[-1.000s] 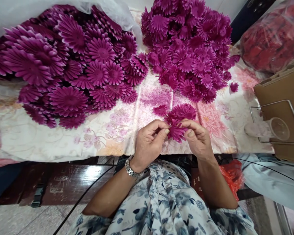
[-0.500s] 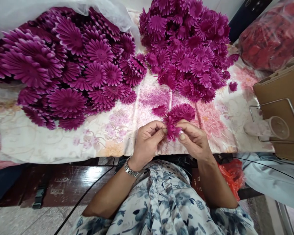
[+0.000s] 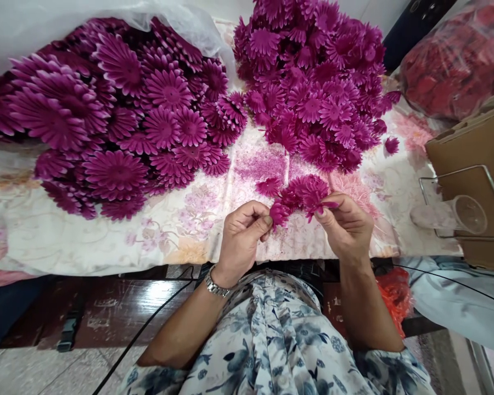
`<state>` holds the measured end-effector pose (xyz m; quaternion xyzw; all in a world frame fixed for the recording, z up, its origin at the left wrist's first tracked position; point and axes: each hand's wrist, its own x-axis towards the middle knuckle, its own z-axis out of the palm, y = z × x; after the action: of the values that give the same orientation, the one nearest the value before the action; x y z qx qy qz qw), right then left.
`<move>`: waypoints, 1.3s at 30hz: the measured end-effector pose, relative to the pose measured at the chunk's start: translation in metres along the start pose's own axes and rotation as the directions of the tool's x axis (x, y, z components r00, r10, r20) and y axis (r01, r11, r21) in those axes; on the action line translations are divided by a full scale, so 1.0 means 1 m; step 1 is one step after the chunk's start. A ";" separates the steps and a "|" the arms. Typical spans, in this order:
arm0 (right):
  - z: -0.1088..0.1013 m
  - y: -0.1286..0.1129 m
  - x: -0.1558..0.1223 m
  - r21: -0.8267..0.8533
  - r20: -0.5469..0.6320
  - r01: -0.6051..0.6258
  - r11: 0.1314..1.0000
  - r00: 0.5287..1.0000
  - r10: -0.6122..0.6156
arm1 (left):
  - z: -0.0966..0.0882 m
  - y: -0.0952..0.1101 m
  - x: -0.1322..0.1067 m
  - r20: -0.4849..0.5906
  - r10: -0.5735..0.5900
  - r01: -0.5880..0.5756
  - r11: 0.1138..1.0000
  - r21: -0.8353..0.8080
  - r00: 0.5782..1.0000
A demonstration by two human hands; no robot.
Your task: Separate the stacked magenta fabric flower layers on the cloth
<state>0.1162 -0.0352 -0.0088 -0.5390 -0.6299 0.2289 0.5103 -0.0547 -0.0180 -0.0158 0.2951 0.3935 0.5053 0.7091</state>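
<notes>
My left hand [image 3: 243,238], a watch on its wrist, pinches a small magenta fabric flower [image 3: 278,211] between thumb and fingers. My right hand [image 3: 348,225] is closed on another magenta flower piece [image 3: 316,198] just to the right. Both hands hover over the near edge of the floral tablecloth [image 3: 181,225]. A small heap of the same flowers [image 3: 302,188] lies right behind my fingers, with one loose flower [image 3: 268,185] beside it.
A large pile of bigger magenta flowers [image 3: 119,115] spills from a clear plastic bag at the back left. A pile of smaller flowers [image 3: 313,82] fills the back centre. At right stand a cardboard box [image 3: 473,148], a clear cup [image 3: 456,216] and a bag of red pieces [image 3: 456,60].
My hands were pressed together on one flower; now they have drawn apart, the right hand moving up and right with a piece, the left keeping a smaller one.
</notes>
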 end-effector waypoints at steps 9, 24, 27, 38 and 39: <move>0.005 -0.022 0.004 -0.358 0.113 0.209 0.910 0.977 -0.180 | 0.006 0.001 0.002 0.011 -0.128 0.128 0.991 -0.047 0.992; 0.014 -0.023 0.001 -0.086 0.276 0.192 0.978 0.947 -0.162 | -0.001 -0.006 -0.004 0.161 -0.033 0.012 0.991 0.132 0.986; 0.011 -0.022 0.001 -0.092 0.282 0.153 0.984 0.952 -0.122 | -0.002 -0.007 -0.005 0.169 -0.031 0.006 0.989 0.147 0.985; 0.017 -0.026 -0.009 -0.140 0.135 0.051 0.989 0.990 -0.032 | 0.001 -0.003 -0.014 0.371 0.465 -0.581 0.484 0.655 0.804; 0.018 -0.024 -0.010 -0.111 0.099 0.037 0.993 0.995 -0.026 | 0.001 -0.003 -0.014 0.388 0.462 -0.591 0.469 0.656 0.798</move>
<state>0.0885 -0.0475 0.0010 -0.5452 -0.6743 0.2106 0.4514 -0.0543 -0.0319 -0.0145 0.7054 0.3980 0.4643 0.3585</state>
